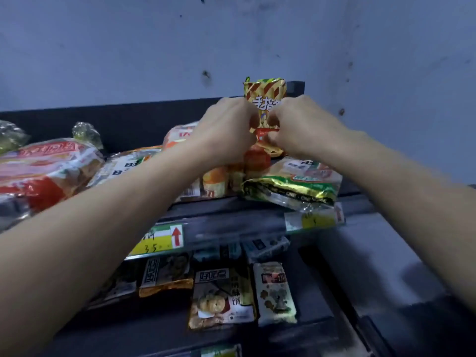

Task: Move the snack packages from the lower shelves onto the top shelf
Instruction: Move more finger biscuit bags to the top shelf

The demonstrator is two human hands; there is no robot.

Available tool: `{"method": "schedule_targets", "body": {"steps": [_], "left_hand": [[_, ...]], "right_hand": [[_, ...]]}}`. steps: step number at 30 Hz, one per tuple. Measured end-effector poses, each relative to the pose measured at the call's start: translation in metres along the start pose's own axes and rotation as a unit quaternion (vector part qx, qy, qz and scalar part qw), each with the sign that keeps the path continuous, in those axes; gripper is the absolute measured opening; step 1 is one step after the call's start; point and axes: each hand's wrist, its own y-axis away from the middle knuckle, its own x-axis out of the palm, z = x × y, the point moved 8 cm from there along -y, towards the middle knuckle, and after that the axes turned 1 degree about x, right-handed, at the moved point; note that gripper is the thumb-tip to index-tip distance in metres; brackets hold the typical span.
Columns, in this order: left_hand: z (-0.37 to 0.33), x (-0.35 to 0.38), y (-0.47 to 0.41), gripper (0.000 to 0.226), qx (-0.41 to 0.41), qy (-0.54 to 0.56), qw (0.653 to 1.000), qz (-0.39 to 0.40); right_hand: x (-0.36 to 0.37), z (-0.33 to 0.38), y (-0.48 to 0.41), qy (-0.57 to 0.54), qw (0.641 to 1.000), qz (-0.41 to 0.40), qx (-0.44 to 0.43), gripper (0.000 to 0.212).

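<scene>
Blue-grey wall (pixel 231 34) backs the dark top shelf (pixel 231 206), which is crowded with snack bags. Toward 1 o'clock, the left hand (pixel 226 130) and right hand (pixel 301 124) hold a yellow striped snack packet (pixel 265 90) upright, fingers (pixel 251 117) clamped on its lower half. More packets (pixel 221 297) lie on the lower shelf (pixel 309 279) at 6 o'clock.

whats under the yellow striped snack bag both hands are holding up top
The yellow striped bag seems to stand on an orange-red package, beside a green-gold packet. The left hand and right hand cover most of its base, so contact is unclear.
</scene>
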Motion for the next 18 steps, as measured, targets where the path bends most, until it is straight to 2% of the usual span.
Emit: {"method": "schedule_targets", "body": {"steps": [8, 12, 18], "left_hand": [[0.011, -0.048, 0.109, 0.016, 0.032, 0.026, 0.999, 0.026], [0.03, -0.067, 0.166, 0.018, 0.048, 0.035, 0.998, 0.038], [0.087, -0.094, 0.235, 0.016, 0.008, 0.047, 0.996, 0.08]], "right_hand": [[-0.044, 0.086, 0.085, 0.057, 0.997, -0.049, -0.033, 0.023], [-0.041, 0.134, 0.129, 0.047, 0.998, -0.03, -0.028, 0.03], [-0.016, 0.197, 0.17, 0.026, 0.997, 0.057, -0.032, 0.033]]}}
